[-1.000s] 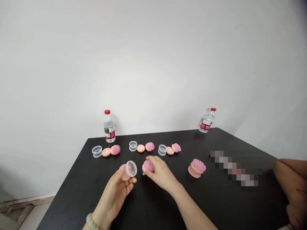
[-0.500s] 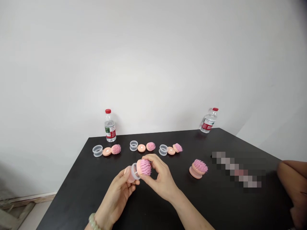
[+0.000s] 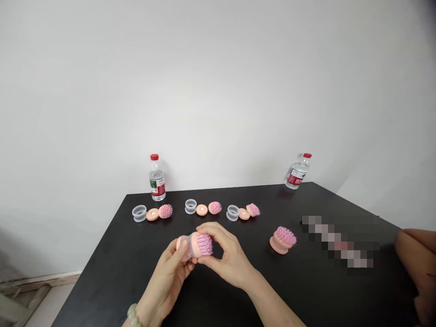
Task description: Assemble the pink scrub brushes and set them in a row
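Note:
Over the front of the black table, my left hand (image 3: pixel 170 272) grips a peach base and translucent silicone ring (image 3: pixel 187 249), its thumb on the near side. My right hand (image 3: pixel 231 254) pinches the peach rim of a pink bristle brush head (image 3: pixel 205 245) between thumb and fingers. The brush head sits against the ring, bristles pointing right. An assembled pink bristle brush (image 3: pixel 283 240) stands to the right of my hands.
Behind my hands are three groups of parts, each with a translucent ring (image 3: pixel 190 206), a peach disc (image 3: pixel 201 210) and a bristle head (image 3: pixel 215 208). Water bottles stand at the back left (image 3: pixel 157 181) and back right (image 3: pixel 297 175). Another person's arm (image 3: pixel 413 259) rests at the right.
My right hand has moved left and pressed the brush head onto the translucent ring. The gap and the white stem between them no longer show.

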The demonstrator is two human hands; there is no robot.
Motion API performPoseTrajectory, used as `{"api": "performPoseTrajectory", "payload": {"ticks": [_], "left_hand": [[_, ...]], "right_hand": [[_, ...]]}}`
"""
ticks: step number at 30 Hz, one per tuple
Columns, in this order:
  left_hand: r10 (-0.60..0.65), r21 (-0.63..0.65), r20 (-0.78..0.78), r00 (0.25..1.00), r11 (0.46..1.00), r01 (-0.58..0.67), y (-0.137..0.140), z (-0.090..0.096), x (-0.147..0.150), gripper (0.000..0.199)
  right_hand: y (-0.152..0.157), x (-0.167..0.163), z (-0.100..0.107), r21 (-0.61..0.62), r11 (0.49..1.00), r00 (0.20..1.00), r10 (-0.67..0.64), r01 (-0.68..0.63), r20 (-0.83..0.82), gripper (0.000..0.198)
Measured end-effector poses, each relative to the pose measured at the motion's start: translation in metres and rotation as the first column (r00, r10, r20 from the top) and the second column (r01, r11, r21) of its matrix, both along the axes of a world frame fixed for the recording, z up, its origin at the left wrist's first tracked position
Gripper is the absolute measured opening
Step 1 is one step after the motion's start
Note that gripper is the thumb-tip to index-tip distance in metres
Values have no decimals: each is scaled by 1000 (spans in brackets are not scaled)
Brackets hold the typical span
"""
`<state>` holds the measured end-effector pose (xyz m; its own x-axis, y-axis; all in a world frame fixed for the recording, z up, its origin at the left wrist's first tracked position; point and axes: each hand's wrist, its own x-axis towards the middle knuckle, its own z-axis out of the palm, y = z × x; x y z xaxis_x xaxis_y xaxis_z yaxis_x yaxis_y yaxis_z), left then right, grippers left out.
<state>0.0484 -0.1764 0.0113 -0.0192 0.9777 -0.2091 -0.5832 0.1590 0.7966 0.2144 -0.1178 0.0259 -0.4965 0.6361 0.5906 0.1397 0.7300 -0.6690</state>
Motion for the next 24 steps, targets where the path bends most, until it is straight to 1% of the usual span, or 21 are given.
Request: {"api": "performPoseTrajectory", "payload": {"ticks": [5,9,11,13,15,17,19,21,24], "left_hand": [[-39,34,-24,999,999,40,1,0,-3,36],[-80,106,-86,993,990,89,-2,1,-3,33],[-81,111,-135,988,989,96,-4,1,-1,34],[-73,108,-140,987,990,89,-5,1,0,35],[-72,114,-94,993,990,82,-4,-1,1,36],[-69,118,-45,997,990,74,-2,-2,0,40],[-62,127,-11,998,990,63,0,-2,-1,42],[-62,137,8,998,989,60,1,-2,-2,42],[-62,144,14,998,988,60,0,-1,-3,39]], "right_hand": [[-1,2,1,-18,1000,998,-18,19,55,48],[-2,3,0,-9,993,988,-112,114,110,41],[-1,3,-1,-4,989,981,-144,145,130,37],[1,3,-3,-27,987,978,-151,156,144,40],[3,3,-4,-79,987,983,-130,141,127,51],[4,5,-3,-133,987,992,-78,90,96,65],[4,6,-1,-176,984,995,-25,42,100,75],[3,7,2,-207,978,990,-2,31,138,76],[2,7,5,-226,973,988,-7,42,152,65]]}}
